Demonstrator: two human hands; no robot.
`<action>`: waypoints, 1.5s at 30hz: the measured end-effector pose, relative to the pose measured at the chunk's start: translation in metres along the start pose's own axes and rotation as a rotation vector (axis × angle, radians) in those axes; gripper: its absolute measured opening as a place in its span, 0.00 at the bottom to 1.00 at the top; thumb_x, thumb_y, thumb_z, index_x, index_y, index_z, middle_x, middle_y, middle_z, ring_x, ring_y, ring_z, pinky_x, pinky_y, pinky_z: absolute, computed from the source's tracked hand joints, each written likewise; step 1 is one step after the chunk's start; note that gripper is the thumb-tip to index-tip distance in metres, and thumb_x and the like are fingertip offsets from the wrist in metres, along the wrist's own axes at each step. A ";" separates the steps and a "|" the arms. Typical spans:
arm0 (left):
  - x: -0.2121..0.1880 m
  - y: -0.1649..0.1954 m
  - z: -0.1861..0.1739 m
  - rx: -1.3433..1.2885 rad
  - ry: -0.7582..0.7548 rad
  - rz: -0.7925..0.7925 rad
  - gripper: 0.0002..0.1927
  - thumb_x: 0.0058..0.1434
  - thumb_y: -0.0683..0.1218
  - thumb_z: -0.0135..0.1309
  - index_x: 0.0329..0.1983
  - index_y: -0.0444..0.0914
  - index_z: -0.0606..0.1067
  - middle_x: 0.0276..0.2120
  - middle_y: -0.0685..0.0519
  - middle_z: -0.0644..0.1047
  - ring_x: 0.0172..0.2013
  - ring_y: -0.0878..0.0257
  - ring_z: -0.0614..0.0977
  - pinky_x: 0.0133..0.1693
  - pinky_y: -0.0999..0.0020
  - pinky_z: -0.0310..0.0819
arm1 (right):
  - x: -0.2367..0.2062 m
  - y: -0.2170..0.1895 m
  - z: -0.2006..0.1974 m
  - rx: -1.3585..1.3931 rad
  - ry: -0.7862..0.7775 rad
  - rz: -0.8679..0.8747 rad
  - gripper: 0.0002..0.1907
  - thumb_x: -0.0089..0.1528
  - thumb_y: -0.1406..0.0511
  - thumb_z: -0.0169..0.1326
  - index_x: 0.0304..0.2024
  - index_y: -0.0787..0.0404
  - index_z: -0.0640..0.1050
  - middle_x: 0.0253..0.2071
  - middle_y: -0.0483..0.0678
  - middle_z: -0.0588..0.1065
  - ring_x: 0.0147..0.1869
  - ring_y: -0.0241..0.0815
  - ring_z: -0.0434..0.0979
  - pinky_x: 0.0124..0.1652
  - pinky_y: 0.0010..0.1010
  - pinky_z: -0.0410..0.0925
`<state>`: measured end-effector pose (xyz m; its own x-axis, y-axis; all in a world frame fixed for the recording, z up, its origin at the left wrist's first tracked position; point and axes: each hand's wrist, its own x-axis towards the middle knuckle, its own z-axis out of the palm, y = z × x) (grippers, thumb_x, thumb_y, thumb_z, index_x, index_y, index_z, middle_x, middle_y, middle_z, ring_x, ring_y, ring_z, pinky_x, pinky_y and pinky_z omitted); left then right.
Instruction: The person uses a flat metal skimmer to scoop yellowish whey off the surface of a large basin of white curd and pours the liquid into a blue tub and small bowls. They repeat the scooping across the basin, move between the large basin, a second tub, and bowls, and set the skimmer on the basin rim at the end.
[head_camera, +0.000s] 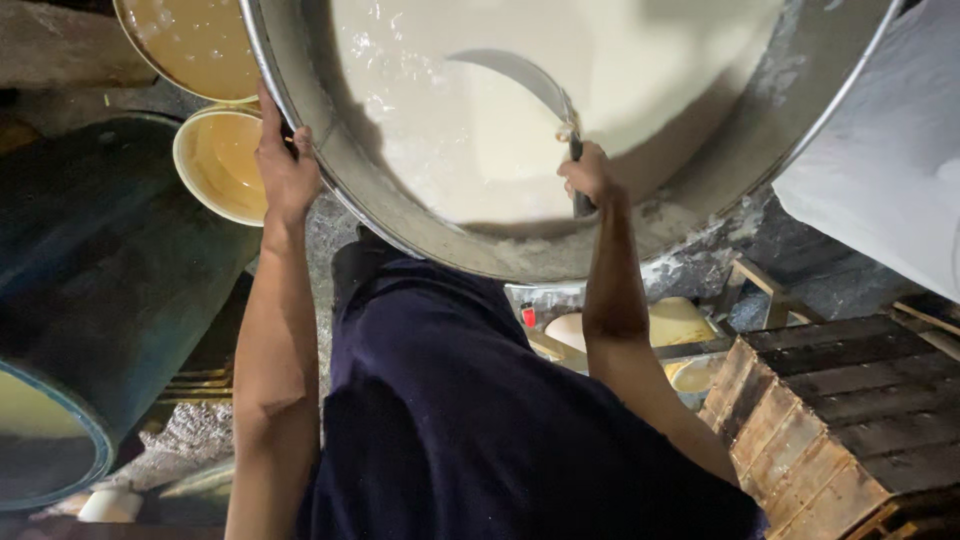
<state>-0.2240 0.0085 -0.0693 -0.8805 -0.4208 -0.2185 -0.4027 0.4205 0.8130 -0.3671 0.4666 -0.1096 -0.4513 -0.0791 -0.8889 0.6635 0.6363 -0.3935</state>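
- Left hand (286, 165) grips the rim of a wide metal vat (420, 225) of white liquid.
- Right hand (590, 175) holds a curved ladle (520, 75) in it.

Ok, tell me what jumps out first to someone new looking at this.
The huge metal pan of white liquid fills the top of the view. The right hand grips the dark handle of a curved metal scoop dipped in it, while the left hand holds the pan's rim. To the left sit two bowls of yellowish liquid, and a wooden crate stands lower right.
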 end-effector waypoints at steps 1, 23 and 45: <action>0.000 -0.002 0.000 -0.006 0.004 0.028 0.37 0.75 0.35 0.50 0.82 0.43 0.50 0.58 0.42 0.80 0.48 0.55 0.83 0.54 0.64 0.77 | -0.005 0.006 -0.003 0.032 -0.007 0.001 0.06 0.57 0.70 0.56 0.30 0.66 0.73 0.19 0.50 0.71 0.20 0.42 0.72 0.21 0.36 0.66; 0.000 -0.001 -0.001 0.060 -0.040 -0.063 0.38 0.69 0.36 0.51 0.80 0.41 0.52 0.62 0.38 0.76 0.61 0.45 0.78 0.61 0.57 0.70 | -0.113 0.125 -0.080 -0.473 0.287 -0.218 0.28 0.54 0.68 0.55 0.59 0.60 0.76 0.46 0.64 0.79 0.49 0.61 0.80 0.47 0.46 0.71; -0.003 0.005 -0.016 0.186 -0.064 0.169 0.33 0.65 0.43 0.56 0.72 0.34 0.62 0.61 0.36 0.74 0.61 0.42 0.76 0.63 0.54 0.65 | -0.266 0.151 0.050 -0.920 0.598 0.013 0.18 0.62 0.68 0.46 0.55 0.66 0.70 0.37 0.60 0.81 0.41 0.57 0.83 0.39 0.47 0.73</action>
<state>-0.2193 -0.0008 -0.0565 -0.9509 -0.2828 -0.1260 -0.2821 0.6238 0.7289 -0.1165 0.5451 0.0559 -0.8289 0.1582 -0.5365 0.0834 0.9834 0.1612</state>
